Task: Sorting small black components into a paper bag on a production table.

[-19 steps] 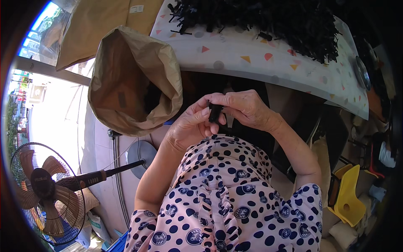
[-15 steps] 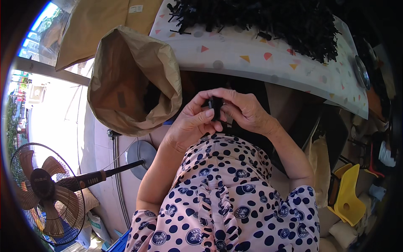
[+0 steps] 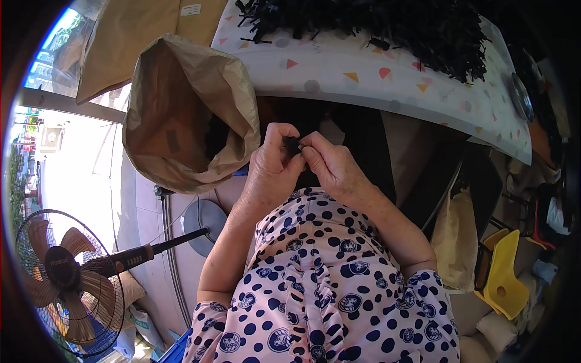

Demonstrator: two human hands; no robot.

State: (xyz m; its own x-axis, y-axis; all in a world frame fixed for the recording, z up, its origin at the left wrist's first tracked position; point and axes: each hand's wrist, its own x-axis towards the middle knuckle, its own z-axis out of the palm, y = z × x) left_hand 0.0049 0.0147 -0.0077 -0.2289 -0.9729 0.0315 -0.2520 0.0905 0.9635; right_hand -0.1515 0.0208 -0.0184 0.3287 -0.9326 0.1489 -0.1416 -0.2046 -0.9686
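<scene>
Both hands meet in front of my body, just below the table's near edge. Between the fingers sits a small black part [image 3: 292, 145], partly hidden, whose exact kind I cannot make out. My left hand [image 3: 273, 162] is curled around it, with thumb and forefinger closed. Thumb and forefinger of my right hand [image 3: 334, 163] pinch at its right side. A large heap of similar black pieces [image 3: 375, 24], several with thin stems, covers the far part of the table [image 3: 339, 66]. An open brown paper sack [image 3: 175, 130], with something dark inside, stands left of my hands.
A fan [image 3: 66, 269] with its round base [image 3: 206, 228] stands at the left. A metal dish [image 3: 521, 97] lies at the table's right end. A yellow plastic chair [image 3: 507, 278] and a brown paper bag [image 3: 455, 242] are at the right.
My hands have shifted slightly left. The right hand has come down from above the black part and now pinches its side; the left has turned, so less of the part shows.
</scene>
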